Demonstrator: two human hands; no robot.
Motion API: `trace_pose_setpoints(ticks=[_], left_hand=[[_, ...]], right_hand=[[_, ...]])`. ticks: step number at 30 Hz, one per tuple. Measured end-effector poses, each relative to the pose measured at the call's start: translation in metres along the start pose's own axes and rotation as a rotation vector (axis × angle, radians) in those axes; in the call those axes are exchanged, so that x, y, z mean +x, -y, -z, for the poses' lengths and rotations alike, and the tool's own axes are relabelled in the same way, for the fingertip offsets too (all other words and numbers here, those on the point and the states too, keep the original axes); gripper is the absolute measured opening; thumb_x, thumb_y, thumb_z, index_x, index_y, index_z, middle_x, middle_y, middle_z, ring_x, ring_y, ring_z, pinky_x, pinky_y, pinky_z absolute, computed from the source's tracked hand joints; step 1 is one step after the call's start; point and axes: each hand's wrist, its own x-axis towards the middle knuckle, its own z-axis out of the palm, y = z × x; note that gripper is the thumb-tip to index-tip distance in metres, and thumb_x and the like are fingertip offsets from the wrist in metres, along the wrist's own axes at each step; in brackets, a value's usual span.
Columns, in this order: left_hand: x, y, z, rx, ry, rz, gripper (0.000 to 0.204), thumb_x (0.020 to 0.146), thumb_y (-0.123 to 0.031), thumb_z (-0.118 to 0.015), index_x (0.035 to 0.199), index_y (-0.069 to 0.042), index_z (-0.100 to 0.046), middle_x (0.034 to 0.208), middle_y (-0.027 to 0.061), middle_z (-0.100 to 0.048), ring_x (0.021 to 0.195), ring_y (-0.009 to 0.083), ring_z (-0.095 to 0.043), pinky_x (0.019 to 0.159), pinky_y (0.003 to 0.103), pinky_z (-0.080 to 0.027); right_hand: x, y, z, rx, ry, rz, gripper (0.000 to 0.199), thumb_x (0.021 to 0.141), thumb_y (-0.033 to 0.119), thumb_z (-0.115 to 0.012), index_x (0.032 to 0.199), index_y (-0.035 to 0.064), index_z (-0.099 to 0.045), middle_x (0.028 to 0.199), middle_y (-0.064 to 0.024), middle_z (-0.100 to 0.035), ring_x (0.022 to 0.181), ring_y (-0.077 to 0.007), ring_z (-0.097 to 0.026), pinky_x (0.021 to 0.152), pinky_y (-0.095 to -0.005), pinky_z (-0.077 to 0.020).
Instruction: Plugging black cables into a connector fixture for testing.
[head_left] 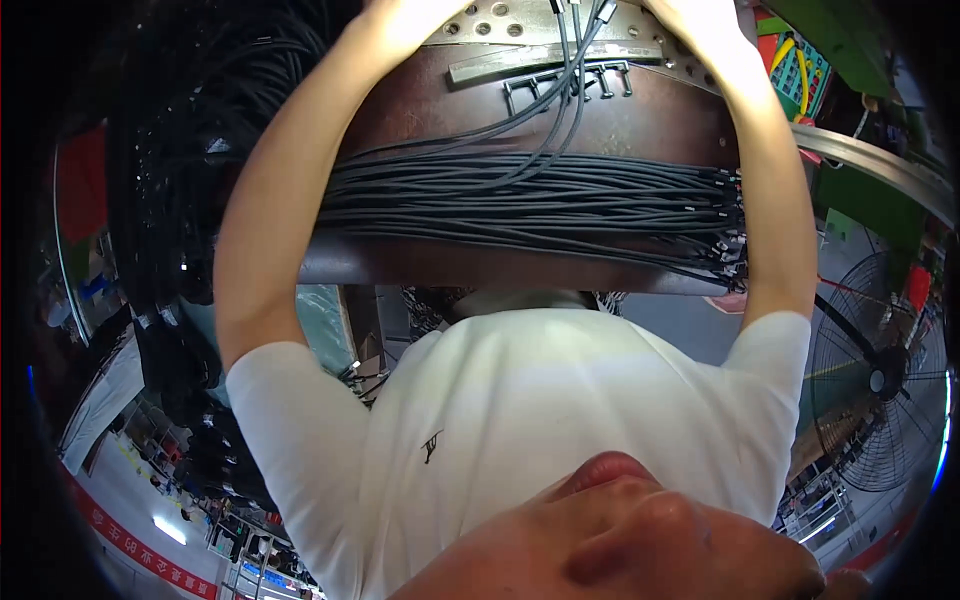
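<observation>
Both my arms reach to the top edge of the head view, over a brown work surface (650, 125). My left hand (400, 18) and my right hand (700, 22) are washed out by glare and partly cut off, resting at either end of a perforated metal plate (500, 22). A few black cables (575, 50) run up between the hands, past a metal bar (550, 62) and a row of connector ends (570, 85). A thick bundle of black cables (530, 200) lies across the surface between my forearms. What the fingers hold is not visible.
More black cable bundles (190, 150) hang at the left. A green panel with yellow loops (800, 62) and a metal rail (880, 165) are at the upper right. A standing fan (880, 380) is at the right. My white shirt (560, 420) fills the lower middle.
</observation>
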Motion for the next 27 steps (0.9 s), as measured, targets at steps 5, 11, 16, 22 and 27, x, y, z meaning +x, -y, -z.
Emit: trace_pose_setpoints(ticks=[5,11,16,22,27], left_hand=[[0.025,0.027,0.061,1.088,-0.168,-1.114,0.02,0.09,-0.016,-0.057,0.101,-0.002,-0.067,0.087,0.0108,-0.069,0.085,0.0222,-0.066,0.074,0.034,-0.054],[0.057,0.042,0.067,1.066,-0.132,-0.965,0.018,0.089,-0.017,-0.057,0.099,-0.005,-0.067,0.096,0.0124,-0.068,0.087,0.0242,-0.065,0.079,0.036,-0.052],[0.066,0.048,0.078,1.467,-0.241,-0.983,0.025,0.089,-0.027,-0.058,0.096,-0.005,-0.066,0.092,0.0144,-0.067,0.083,0.0269,-0.064,0.075,0.038,-0.051],[0.029,0.021,0.053,1.412,-0.44,-0.832,0.028,0.088,-0.032,-0.059,0.094,-0.005,-0.067,0.09,0.0156,-0.068,0.082,0.029,-0.065,0.075,0.039,-0.051],[0.006,0.045,0.079,1.407,-0.281,-0.617,0.033,0.092,-0.031,-0.058,0.107,-0.002,-0.061,0.097,0.0128,-0.068,0.077,0.0196,-0.059,0.069,0.034,-0.049]], right_hand=[[-0.016,0.048,0.009,0.021,-0.123,0.385,0.033,0.09,0.02,-0.046,0.114,0.0054,-0.064,0.109,-0.0198,-0.065,0.099,-0.0359,-0.062,0.089,-0.0426,-0.0477],[-0.006,0.043,0.009,-0.018,0.141,0.067,0.03,0.089,0.028,-0.053,0.104,0.0049,-0.066,0.098,-0.0198,-0.066,0.09,-0.0347,-0.063,0.083,-0.0434,-0.0493],[-0.006,0.055,0.028,0.111,0.364,-0.236,0.036,0.09,0.037,-0.056,0.097,0.0025,-0.066,0.086,-0.0176,-0.067,0.079,-0.0301,-0.064,0.075,-0.0411,-0.0503],[-0.007,0.018,0.014,0.074,0.24,-0.134,0.041,0.084,0.042,-0.064,0.09,0.0014,-0.067,0.077,-0.0146,-0.067,0.071,-0.0288,-0.064,0.072,-0.0391,-0.0504],[-0.028,-0.004,-0.001,0.311,0.056,-0.025,0.033,0.082,0.035,-0.066,0.083,0.0019,-0.068,0.086,-0.0162,-0.067,0.078,-0.0296,-0.063,0.071,-0.0405,-0.0497]])
